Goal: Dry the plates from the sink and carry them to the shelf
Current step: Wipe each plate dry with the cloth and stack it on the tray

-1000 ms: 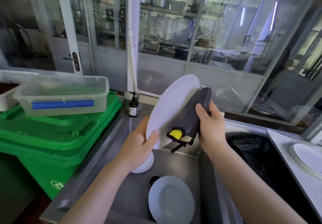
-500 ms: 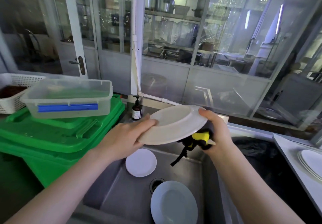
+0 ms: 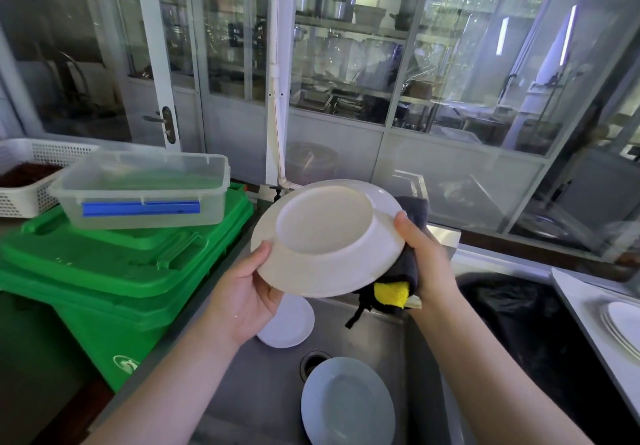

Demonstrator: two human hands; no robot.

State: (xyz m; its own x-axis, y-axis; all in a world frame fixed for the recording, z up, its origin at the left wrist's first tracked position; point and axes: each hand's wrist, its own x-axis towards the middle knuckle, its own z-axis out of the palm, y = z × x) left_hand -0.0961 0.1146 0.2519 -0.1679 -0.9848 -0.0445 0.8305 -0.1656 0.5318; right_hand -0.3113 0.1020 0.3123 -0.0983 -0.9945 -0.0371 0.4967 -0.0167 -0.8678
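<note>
- Both hands grip one white plate at mid-frame, above the sink: the left hand pinches its lower-left rim, thumb on the upturned underside, fingers hidden beneath.
- At the opposite rim the right hand clamps plate and cloth together, thumb on the underside edge, fingers curled round the dark cloth with its yellow patch; a strap dangles below.
- Underside and foot ring face the camera, the rim tilted down toward the lower right. The cloth sits under and behind the right edge, so it lies against the hidden eating face, not the side now showing.
- That is the relation the next move turns on: the bare underside lies up and to the left of the cloth hand, which looks nearer to wiping it while the left steadies.
- Against half a second ago, the plate has tipped further, from nearly flat and edge-on to showing its whole base; a second ago its eating face showed, with the cloth on it.
- Two plates remain in the sink: a small one left of the drain, a grey-blue plate at the bottom of the frame.
- Stacked plates rest at the right edge; I judge the job early.
</note>
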